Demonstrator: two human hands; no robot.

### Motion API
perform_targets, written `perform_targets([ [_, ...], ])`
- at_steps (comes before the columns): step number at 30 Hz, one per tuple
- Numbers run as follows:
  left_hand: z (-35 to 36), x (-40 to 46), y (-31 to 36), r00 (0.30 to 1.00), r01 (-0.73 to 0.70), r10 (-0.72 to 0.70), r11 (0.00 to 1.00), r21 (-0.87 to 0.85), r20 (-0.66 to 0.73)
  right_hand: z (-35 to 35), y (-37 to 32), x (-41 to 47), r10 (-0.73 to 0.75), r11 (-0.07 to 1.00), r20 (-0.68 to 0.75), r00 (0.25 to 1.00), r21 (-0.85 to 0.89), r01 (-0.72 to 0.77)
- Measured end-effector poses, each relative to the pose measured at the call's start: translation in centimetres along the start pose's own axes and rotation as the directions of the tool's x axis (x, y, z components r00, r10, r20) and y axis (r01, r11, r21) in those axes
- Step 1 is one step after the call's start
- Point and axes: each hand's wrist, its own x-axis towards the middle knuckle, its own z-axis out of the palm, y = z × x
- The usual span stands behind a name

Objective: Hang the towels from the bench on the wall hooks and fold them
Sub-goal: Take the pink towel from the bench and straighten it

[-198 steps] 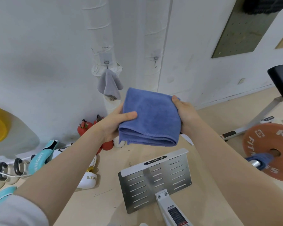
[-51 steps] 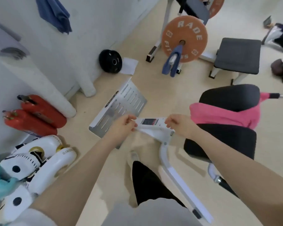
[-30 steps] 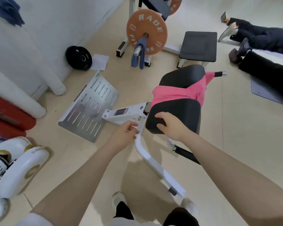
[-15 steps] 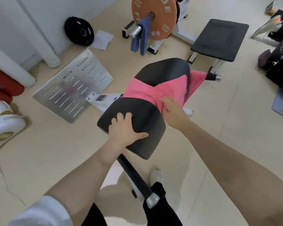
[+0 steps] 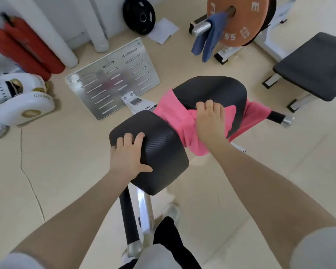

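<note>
Our left hand rests flat on the counter's near pad; our right hand clutches the pink towel wedged between pads. Yanking could snag it there.

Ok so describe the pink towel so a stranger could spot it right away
Find the black padded bench mid-floor. The pink towel lies in the gap between its two pads, under the right hand. It is the only pink cloth; the other towel, on the barbell, is blue.
</note>
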Motion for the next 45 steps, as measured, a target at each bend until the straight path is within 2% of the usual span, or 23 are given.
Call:
perform_targets([
  [2, 0.1, -0.1, 0.3, 1.000, 0.012, -0.012, 1.000, -0.015, -0.003, -0.2, 0.1, 0.2, -0.026, 1.000, 0.005, 1.000, 0.010, 0.026],
  [4, 0.2, -0.2, 0.3, 1.000, 0.013, -0.013, 1.000, -0.025, -0.018, -0.7, 0.2, 0.5, -0.054, 0.998, 0.140, 0.989, 0.033, 0.050],
  [6, 0.4, -0.5, 0.2, 0.999, 0.007, -0.008, 1.000, -0.028, -0.038, -1.0, 0.2, 0.4, 0.008, 0.992, 0.203, 0.979, 0.119, -0.032],
  [7, 0.5, -0.8, 0.2, 0.999, 0.004, -0.005, 1.000, -0.017, -0.046, -1.4, 0.0, 0.0, 0.079, 0.965, 0.225, 0.971, 0.227, -0.132],
  [9, 0.8, -1.6, 0.3, 0.998, -0.001, 0.001, 1.000, 0.002, -0.055, -2.7, -0.8, -0.7, 0.238, 0.796, 0.302, 0.923, 0.484, -0.363],
  [11, 0.8, -2.6, -0.1, 0.999, -0.010, 0.008, 0.998, -0.061, -0.046, -4.8, -1.6, -1.5, 0.276, 0.548, 0.427, 0.861, 0.666, -0.506],
  [14, -1.3, -4.1, -1.4, 0.998, -0.016, 0.038, 0.906, -0.424, 0.045, -8.6, -2.7, -2.6, 0.085, 0.194, 0.602, 0.794, 0.772, -0.606],
  [16, -3.9, -5.5, -2.1, 0.998, -0.049, 0.065, 0.815, -0.578, 0.007, -11.8, -4.0, -3.6, -0.260, 0.003, 0.660, 0.704, 0.730, -0.683],
  [17, -5.3, -6.4, -2.3, 0.995, -0.102, 0.085, 0.790, -0.605, -0.057, -13.2, -5.0, -4.2, -0.385, -0.089, 0.634, 0.671, 0.698, -0.711],
  [18, -6.7, -7.4, -2.5, 0.984, -0.174, 0.105, 0.761, -0.625, -0.145, -14.6, -6.0, -4.6, -0.420, -0.155, 0.589, 0.690, 0.703, -0.694],
  [20, -9.6, -9.5, -3.0, 0.921, -0.358, 0.142, 0.674, -0.646, -0.362, -18.0, -8.4, -6.0, -0.436, -0.187, 0.476, 0.764, 0.782, -0.595],
  [21, -10.9, -10.8, -3.4, 0.873, -0.454, 0.158, 0.609, -0.651, -0.461, -19.5, -9.5, -6.9, -0.500, -0.218, 0.407, 0.765, 0.796, -0.565],
  [23, -13.3, -13.5, -4.6, 0.805, -0.562, 0.143, 0.491, -0.665, -0.575, -22.6, -11.8, -8.7, -0.638, -0.265, 0.295, 0.711, 0.783, -0.563],
  [25, -15.3, -16.5, -6.1, 0.775, -0.605, 0.122, 0.430, -0.670, -0.620, -25.1, -13.7, -10.6, -0.733, -0.241, 0.213, 0.646, 0.807, -0.540],
  [27, -16.5, -19.6, -7.4, 0.766, -0.618, 0.107, 0.397, -0.679, -0.634, -27.0, -15.1, -12.4, -0.777, -0.252, 0.143, 0.613, 0.821, -0.512],
  [30, -15.9, -23.2, -8.5, 0.797, -0.519, 0.014, 0.528, -0.672, -0.604, -28.1, -16.4, -15.2, -0.737, -0.297, 0.129, 0.663, 0.820, -0.489],
  [32, -14.4, -24.6, -9.3, 0.805, -0.487, 0.025, 0.600, -0.635, -0.593, -27.5, -16.7, -16.6, -0.680, -0.323, 0.164, 0.714, 0.808, -0.493],
  [34, -12.6, -25.5, -10.2, 0.795, -0.506, 0.075, 0.631, -0.589, -0.602, -26.4, -16.6, -17.7, -0.595, -0.363, 0.225, 0.772, 0.781, -0.507],
  [36, -10.9, -26.3, -10.6, 0.816, -0.496, 0.101, 0.630, -0.598, -0.570, -25.4, -16.1, -18.8, -0.485, -0.404, 0.294, 0.824, 0.760, -0.509],
  [38, -9.4, -27.0, -10.2, 0.852, -0.480, 0.117, 0.561, -0.675, -0.510, -24.5, -15.3, -19.9, -0.397, -0.471, 0.348, 0.849, 0.717, -0.514],
  [41, -7.1, -27.7, -9.5, 0.923, -0.385, 0.108, 0.270, -0.882, -0.370, -23.3, -14.4, -21.1, -0.297, -0.561, 0.383, 0.875, 0.672, -0.484],
  [42, -6.6, -27.7, -9.5, 0.946, -0.324, 0.106, 0.222, -0.919, -0.308, -23.2, -14.1, -21.3, -0.266, -0.587, 0.379, 0.886, 0.665, -0.461],
  [45, -5.4, -28.3, -9.9, 0.974, -0.218, 0.121, 0.239, -0.946, -0.193, -23.7, -12.8, -21.3, -0.157, -0.671, 0.378, 0.912, 0.637, -0.380],
])
